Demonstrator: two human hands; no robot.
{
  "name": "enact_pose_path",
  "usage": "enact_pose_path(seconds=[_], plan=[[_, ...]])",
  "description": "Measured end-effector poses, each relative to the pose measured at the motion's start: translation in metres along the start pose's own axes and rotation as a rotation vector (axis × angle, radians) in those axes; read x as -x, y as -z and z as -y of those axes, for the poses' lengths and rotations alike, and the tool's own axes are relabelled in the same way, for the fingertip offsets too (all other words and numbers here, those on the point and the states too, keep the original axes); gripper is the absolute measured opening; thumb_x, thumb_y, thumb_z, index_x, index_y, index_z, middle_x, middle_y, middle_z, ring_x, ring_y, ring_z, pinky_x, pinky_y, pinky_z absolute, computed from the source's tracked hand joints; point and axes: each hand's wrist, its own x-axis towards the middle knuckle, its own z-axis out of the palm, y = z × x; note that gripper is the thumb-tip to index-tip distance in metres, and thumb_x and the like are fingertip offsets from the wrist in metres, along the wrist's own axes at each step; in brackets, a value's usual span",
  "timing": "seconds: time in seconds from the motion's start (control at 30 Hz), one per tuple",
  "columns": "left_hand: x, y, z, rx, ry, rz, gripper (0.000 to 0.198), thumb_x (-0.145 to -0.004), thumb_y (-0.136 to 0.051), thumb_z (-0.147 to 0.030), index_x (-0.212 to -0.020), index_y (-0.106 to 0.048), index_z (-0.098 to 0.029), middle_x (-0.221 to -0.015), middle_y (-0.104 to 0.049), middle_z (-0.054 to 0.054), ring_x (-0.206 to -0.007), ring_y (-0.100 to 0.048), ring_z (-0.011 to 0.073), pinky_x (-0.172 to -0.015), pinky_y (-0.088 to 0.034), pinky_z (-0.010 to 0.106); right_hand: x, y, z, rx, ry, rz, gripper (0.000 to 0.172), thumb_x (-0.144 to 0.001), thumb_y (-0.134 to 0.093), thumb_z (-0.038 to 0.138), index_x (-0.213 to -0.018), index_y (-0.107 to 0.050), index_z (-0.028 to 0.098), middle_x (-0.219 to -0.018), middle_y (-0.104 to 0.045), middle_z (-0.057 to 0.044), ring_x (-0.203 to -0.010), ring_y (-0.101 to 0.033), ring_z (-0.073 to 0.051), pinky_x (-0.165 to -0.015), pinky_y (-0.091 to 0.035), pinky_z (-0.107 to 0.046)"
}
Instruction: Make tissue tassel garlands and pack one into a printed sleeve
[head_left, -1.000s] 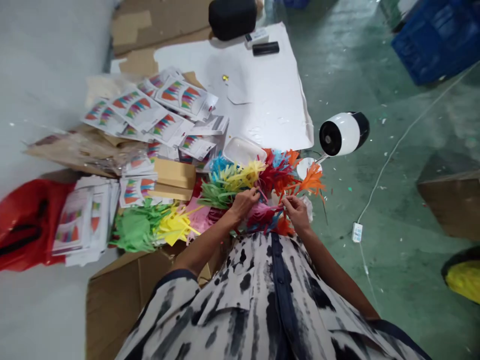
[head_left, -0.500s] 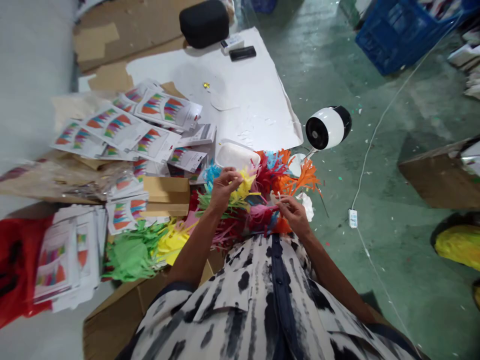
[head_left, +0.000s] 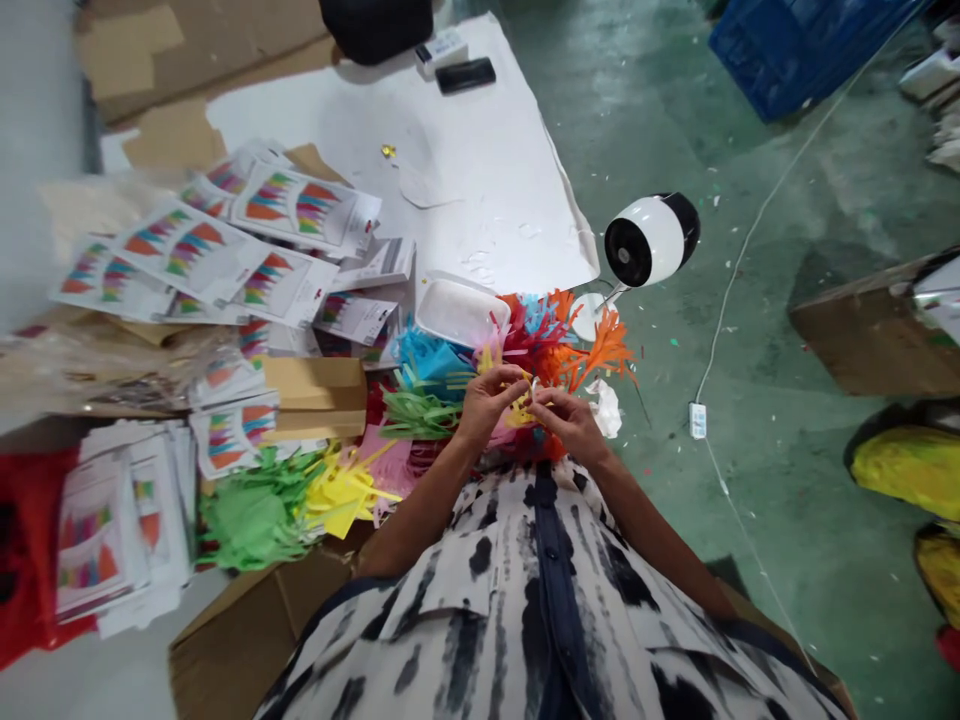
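Left hand (head_left: 484, 405): fingers pinched together, gripping yellow tassel (head_left: 520, 409).
Right hand (head_left: 571, 424): fingertips pinched together on small white strip (head_left: 534, 387).
Tassel location: centre of frame, between both hands.
Printed packets (head_left: 187, 245): piled, left of frame.

Person's left forearm (head_left: 412, 510): bare, reaching forward and inward. Left hand (head_left: 484, 405): ungloved, back uppermost, thumb and forefinger drawn together in a pinch. Right forearm (head_left: 664, 540): bare, angled forward and inward from the opposite side. Right hand (head_left: 574, 425): ungloved, fingers (head_left: 553, 399) bent, tips gathered close. Both hands: raised before the torso (head_left: 480, 590), fingers nearly meeting; actual contact between the two unclear.
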Motion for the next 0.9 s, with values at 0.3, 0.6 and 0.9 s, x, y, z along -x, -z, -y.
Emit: enact_pose_path(seconds=[0.3, 0.6, 0.9], plan=[[0.01, 0.0, 0.009, 0.043, 0.066, -0.109, 0.026, -0.077, -0.088, -0.04, -0.087, -0.079, -0.019, -0.085, -0.079, 0.003, -0.078, -0.071, 0.0172, -0.08, -0.056, 0.032, -0.002, -0.008, 0.0, -0.154, -0.183, -0.039, 0.032, -0.082, -0.082, 0.053, -0.086, -0.073, 0.023, -0.071, -0.058, 0.003, -0.054, -0.04, -0.009, -0.048, -0.031, -0.024], [0.015, -0.001, 0.013, 0.028, -0.042, -0.076, 0.027, -0.08, -0.085, -0.042, -0.084, -0.07, -0.019, -0.099, -0.07, 0.004, -0.088, -0.067, 0.0172, -0.081, -0.054, 0.03, -0.006, -0.015, -0.015, -0.247, -0.252, -0.051, 0.036, -0.079, -0.083, 0.057, -0.089, -0.071, 0.024, -0.062, -0.049, 0.007, -0.047, -0.028, -0.006, -0.042, -0.024, -0.022], [0.01, 0.016, 0.025, 0.196, 0.097, -0.012, 0.026, -0.079, -0.085, -0.037, -0.088, -0.07, -0.018, -0.087, -0.07, 0.001, -0.076, -0.062, 0.0131, -0.075, -0.05, 0.027, -0.009, -0.015, -0.013, -0.208, -0.272, 0.001, 0.038, -0.079, -0.083, 0.058, -0.085, -0.071, 0.022, -0.063, -0.049, 0.006, -0.048, -0.03, -0.006, -0.044, -0.024, -0.023]])
